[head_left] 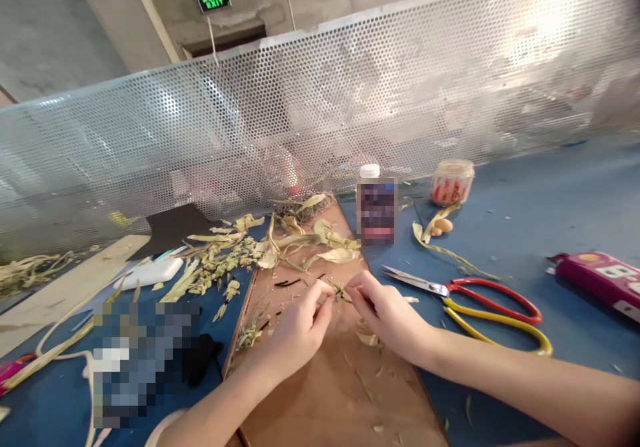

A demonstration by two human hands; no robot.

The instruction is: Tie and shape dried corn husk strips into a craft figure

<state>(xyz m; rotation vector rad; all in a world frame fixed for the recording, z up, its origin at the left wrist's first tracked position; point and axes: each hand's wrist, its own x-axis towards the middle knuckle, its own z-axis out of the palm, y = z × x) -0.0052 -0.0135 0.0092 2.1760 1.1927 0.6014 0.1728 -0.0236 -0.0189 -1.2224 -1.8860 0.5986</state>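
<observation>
Over the brown board (320,394), my left hand (309,320) and my right hand (387,310) are close together. Both hands pinch a small bit of dried plant (340,292) between their fingertips, one from each side. Pale dried husks (340,255) lie on the board just beyond the fingers, with a few thin dark pieces (287,283) beside them. Scissors (447,290) with one red and one yellow handle rest on the blue table, right of my right hand, their blades slightly apart.
Behind the board stands a bottle with a white cap (370,171). A glass jar (453,182) is farther right, near a purple package (600,277). More dried plants (220,260) and a white object (150,273) lie left. A perforated metal screen (320,100) crosses the back.
</observation>
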